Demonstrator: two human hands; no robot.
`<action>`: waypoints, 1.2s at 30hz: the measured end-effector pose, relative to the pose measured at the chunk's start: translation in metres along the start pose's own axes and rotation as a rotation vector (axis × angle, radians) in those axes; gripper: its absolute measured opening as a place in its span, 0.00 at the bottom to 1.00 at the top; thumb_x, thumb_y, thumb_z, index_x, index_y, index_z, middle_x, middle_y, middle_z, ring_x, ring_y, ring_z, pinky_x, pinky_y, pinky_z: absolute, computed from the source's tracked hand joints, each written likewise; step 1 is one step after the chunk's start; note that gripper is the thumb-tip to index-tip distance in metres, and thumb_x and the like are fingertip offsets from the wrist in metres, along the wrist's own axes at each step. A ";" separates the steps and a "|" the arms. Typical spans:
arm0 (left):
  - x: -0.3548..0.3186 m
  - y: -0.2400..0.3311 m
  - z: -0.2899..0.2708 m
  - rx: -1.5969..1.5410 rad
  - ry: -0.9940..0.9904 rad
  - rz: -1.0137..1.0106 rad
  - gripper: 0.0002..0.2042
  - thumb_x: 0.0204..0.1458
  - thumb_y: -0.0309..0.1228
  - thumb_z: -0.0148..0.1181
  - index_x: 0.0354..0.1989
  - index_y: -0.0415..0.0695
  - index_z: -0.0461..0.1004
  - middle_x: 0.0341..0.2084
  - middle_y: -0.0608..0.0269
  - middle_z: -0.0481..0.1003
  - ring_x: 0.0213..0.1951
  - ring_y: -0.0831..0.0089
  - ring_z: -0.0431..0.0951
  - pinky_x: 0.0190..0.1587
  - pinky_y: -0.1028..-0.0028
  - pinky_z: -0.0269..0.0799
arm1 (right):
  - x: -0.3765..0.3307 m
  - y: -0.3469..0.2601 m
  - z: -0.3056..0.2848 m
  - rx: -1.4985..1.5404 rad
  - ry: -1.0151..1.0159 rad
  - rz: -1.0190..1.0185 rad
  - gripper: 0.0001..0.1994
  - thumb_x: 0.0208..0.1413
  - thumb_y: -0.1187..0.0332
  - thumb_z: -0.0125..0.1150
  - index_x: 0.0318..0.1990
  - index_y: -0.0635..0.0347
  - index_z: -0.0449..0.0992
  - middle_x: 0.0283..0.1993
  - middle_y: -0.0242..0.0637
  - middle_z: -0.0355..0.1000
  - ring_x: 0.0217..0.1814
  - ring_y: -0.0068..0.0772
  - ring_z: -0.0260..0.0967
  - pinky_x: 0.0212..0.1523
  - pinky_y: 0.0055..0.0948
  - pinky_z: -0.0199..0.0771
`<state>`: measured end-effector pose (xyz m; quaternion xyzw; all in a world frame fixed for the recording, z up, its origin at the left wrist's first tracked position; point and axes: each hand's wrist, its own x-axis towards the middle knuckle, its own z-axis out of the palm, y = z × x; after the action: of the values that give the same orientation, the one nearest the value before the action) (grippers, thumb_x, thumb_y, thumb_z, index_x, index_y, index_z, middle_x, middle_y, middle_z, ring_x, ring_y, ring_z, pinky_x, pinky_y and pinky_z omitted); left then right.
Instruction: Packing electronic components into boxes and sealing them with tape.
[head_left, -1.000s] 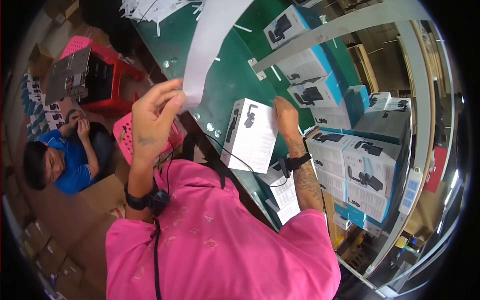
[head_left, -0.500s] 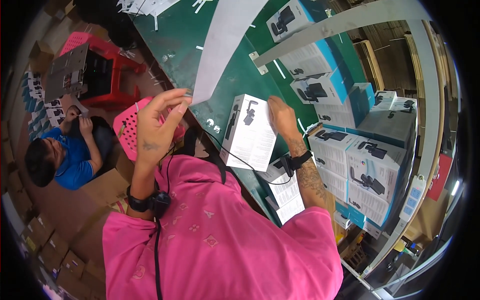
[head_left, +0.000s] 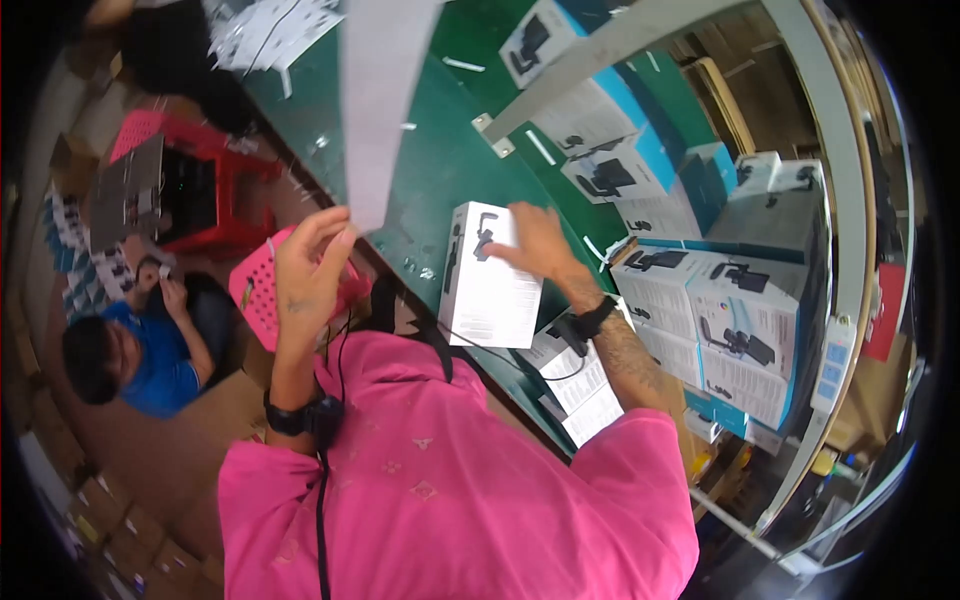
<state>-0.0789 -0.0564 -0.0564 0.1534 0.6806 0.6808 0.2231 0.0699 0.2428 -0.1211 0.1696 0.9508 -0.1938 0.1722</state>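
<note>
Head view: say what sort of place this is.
Likely a packing workshop: printed product boxes stand stacked by a green worktable, loose white strips lie on it, and brown cartons show at the picture's lower left.

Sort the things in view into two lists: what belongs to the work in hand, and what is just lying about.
In the work:
white strip, at the left hand's fingertips
white printed box, under the right hand
green table, bearing the box

Probably just lying about:
pink stool
heaped white slips at the table's far end
brown cartons, lower left
</note>
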 end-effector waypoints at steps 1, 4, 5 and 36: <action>0.000 -0.001 -0.001 -0.009 0.009 -0.015 0.13 0.57 0.22 0.56 0.49 0.32 0.72 0.40 0.58 0.78 0.41 0.77 0.76 0.44 0.79 0.71 | -0.002 -0.002 0.011 0.002 0.172 -0.082 0.38 0.43 0.42 0.68 0.52 0.67 0.67 0.51 0.52 0.68 0.59 0.53 0.62 0.66 0.55 0.47; 0.001 -0.007 -0.008 0.043 0.010 0.008 0.12 0.58 0.22 0.55 0.49 0.31 0.71 0.40 0.56 0.78 0.43 0.75 0.77 0.49 0.77 0.70 | 0.000 0.006 0.021 0.101 0.232 -0.106 0.39 0.41 0.43 0.70 0.51 0.68 0.67 0.51 0.52 0.67 0.60 0.51 0.61 0.68 0.54 0.43; 0.003 -0.012 -0.008 0.045 -0.018 0.028 0.12 0.58 0.22 0.55 0.49 0.31 0.71 0.40 0.56 0.78 0.43 0.75 0.77 0.49 0.77 0.70 | 0.000 0.008 0.023 0.128 0.228 -0.082 0.40 0.40 0.43 0.71 0.52 0.68 0.66 0.51 0.51 0.67 0.61 0.51 0.60 0.68 0.55 0.42; 0.242 0.049 0.351 1.694 -0.941 0.857 0.66 0.19 0.46 0.75 0.71 0.39 0.39 0.55 0.34 0.63 0.57 0.39 0.65 0.61 0.49 0.58 | -0.015 0.056 -0.097 0.546 1.187 0.970 0.62 0.27 0.55 0.76 0.71 0.63 0.42 0.59 0.61 0.55 0.61 0.59 0.55 0.58 0.60 0.52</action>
<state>-0.1102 0.3707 -0.0214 0.7343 0.6673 -0.1220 0.0258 0.0792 0.3287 -0.0490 0.6732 0.6236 -0.2003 -0.3433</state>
